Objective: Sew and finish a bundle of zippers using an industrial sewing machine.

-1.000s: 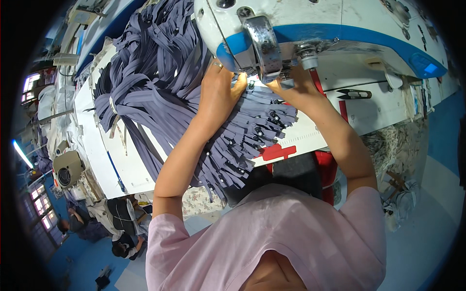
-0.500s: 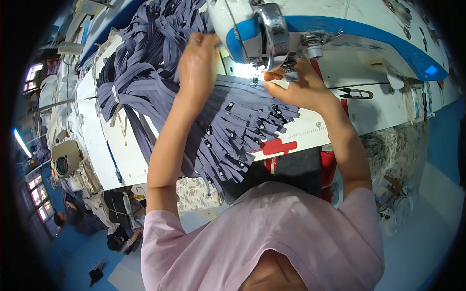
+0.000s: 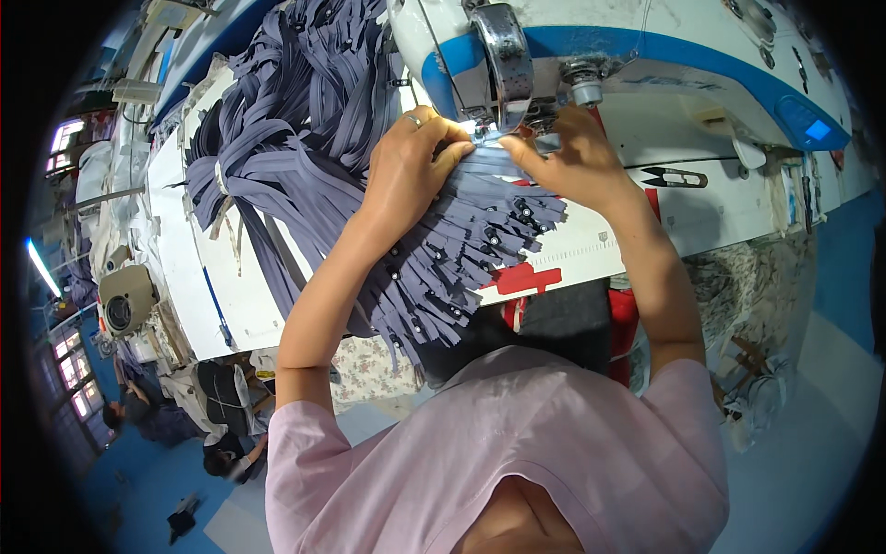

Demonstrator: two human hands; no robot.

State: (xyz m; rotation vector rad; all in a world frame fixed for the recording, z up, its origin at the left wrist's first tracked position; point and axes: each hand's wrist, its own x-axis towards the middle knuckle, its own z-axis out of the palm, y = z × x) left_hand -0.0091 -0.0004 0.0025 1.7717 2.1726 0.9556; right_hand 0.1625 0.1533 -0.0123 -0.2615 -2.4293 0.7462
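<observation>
Both hands meet under the lit needle area of a white and blue sewing machine (image 3: 554, 42). My left hand (image 3: 401, 175), a ring on one finger, pinches a grey-purple zipper just left of the presser foot (image 3: 484, 129). On the other side, my right hand (image 3: 580, 168) has thumb and fingers closed at the zipper's end, close to the foot; its fingertips are partly hidden by the machine. Below the hands, a fan of zipper ends with dark sliders (image 3: 461, 249) hangs over the table's front edge. The long zipper bundle (image 3: 295, 166) trails off to the far left.
Thread snips (image 3: 676, 177) lie on the table to the right. A red patch (image 3: 526, 279) and a printed ruler mark the table's front edge. A blue pen-like stick (image 3: 218, 309) lies at left. Other people (image 3: 231, 457) sit in the left background.
My left hand has come down and to the right, from above the bundle to the presser foot, and now pinches the zipper there. My right hand has barely moved.
</observation>
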